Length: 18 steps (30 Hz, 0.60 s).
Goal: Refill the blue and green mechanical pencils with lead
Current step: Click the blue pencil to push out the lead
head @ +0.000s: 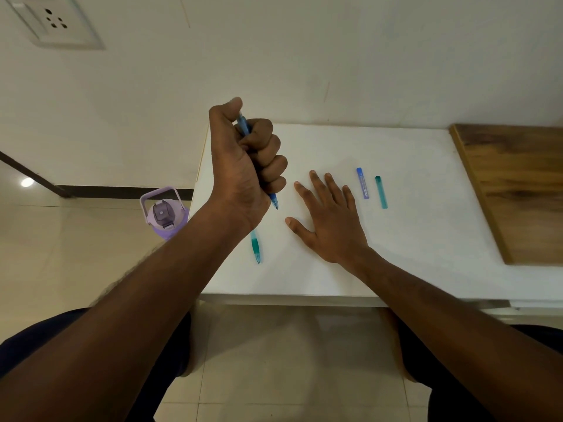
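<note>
My left hand (246,166) grips the blue mechanical pencil (243,126) in a fist above the white table (411,245), tip pointing down and thumb resting on its top end. The green mechanical pencil (255,246) lies on the table just below that wrist, partly hidden by it. My right hand (329,217) rests flat on the table, fingers spread, holding nothing. To its right lie a blue lead case (362,183) and a green lead case (381,192), side by side and apart from the hand.
A wooden board (515,190) covers the table's right end. A purple water bottle (164,216) stands on the floor left of the table. A wall with a socket (54,21) rises behind. My knees sit under the table's front edge.
</note>
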### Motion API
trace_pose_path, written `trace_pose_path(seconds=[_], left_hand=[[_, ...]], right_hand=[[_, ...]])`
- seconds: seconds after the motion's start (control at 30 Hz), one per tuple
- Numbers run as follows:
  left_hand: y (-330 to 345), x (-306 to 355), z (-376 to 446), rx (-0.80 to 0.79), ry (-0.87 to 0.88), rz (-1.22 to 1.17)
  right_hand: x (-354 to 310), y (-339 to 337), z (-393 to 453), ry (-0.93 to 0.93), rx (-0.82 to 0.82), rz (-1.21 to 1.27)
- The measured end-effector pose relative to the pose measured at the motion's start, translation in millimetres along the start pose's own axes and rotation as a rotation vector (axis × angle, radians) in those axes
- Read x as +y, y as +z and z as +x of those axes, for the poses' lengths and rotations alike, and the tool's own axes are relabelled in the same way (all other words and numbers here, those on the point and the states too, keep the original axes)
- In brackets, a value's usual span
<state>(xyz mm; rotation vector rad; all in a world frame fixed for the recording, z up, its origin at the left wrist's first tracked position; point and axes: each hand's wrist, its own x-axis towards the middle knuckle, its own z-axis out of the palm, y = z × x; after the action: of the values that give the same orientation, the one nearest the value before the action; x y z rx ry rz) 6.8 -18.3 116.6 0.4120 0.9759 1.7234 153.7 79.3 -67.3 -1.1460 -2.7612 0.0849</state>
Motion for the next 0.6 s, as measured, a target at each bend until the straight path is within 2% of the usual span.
trace_pose_path(seconds=[0.6], left_hand=[[1.3, -3.6, -2.5, -0.075, 0.037, 0.058]], right_hand=[[0.9, 0.7, -0.7, -0.003, -0.004, 0.008]])
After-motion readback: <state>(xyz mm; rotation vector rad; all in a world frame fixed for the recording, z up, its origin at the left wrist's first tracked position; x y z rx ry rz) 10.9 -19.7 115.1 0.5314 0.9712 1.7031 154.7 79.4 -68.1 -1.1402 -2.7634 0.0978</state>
